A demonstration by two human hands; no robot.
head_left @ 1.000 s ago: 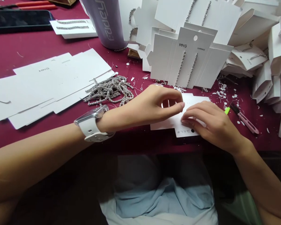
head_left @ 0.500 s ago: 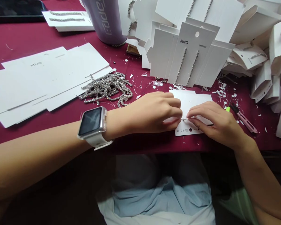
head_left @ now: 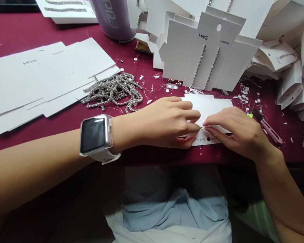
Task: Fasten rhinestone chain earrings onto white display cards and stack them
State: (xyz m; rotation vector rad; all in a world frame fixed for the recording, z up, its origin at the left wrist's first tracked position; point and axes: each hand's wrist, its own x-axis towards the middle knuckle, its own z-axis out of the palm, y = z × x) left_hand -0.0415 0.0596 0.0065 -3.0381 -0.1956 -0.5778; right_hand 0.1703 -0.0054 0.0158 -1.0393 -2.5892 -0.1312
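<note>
A white earring card (head_left: pixel 204 102) lies flat at the table's front edge, with small printed marks along its near side and tiny holes farther up. Over its left part bends my left hand (head_left: pixel 167 122), with curled fingers and closed fingertips at the card. From the right, my right hand (head_left: pixel 236 133) pinches thumb and forefinger together just above the card. A thin, tiny piece shows between the two hands' fingertips, too small to name. Behind the card stands a finished MNG card (head_left: pixel 187 59) carrying two silver chain earrings (head_left: pixel 199 65).
A heap of silver chain earrings (head_left: pixel 116 91) lies left of my hands, beside stacked blank cards (head_left: pixel 58 77). A purple cup (head_left: pixel 116 22) stands behind. At right are a pink cutter (head_left: pixel 270 130), paper scraps and piled folded cards (head_left: pixel 290 89).
My view has shifted slightly, so the things on the table sit a little differently. My left fingers have come closer to the right fingertips; the right hand keeps its pinch.
</note>
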